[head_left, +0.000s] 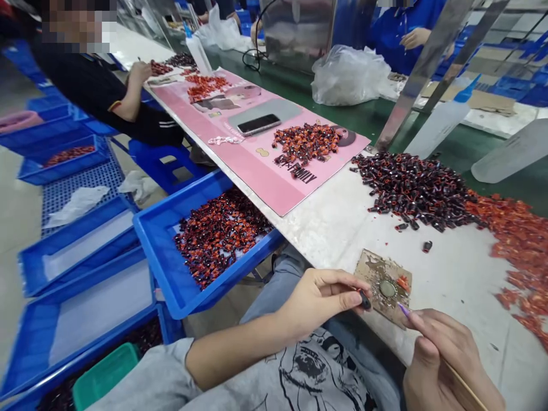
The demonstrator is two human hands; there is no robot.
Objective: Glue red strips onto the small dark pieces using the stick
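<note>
My left hand (pixel 314 299) pinches a small black part (pixel 365 300) between thumb and fingertips, over the table's near edge. In my right hand (pixel 449 362) is a thin wooden stick (pixel 464 385) with a purple tip (pixel 403 309), held like a pen and pointing at the left hand; the tip and the part are apart. Just beyond both hands lies a stained square of cardboard (pixel 363 264), bearing a small round metal cap (pixel 388 289) and an orange piece (pixel 403 282). One loose black part (pixel 427 246) lies farther back.
A heap of black-and-orange parts (pixel 419 185) and a pile of orange pieces (pixel 514 234) lie beyond my hands. Left stands a blue bin (pixel 160 274) of parts. A pink mat (pixel 269 185) holds a phone (pixel 258 124) and more parts. White bottles (pixel 440 125) stand behind; a co-worker (pixel 128 103) sits left.
</note>
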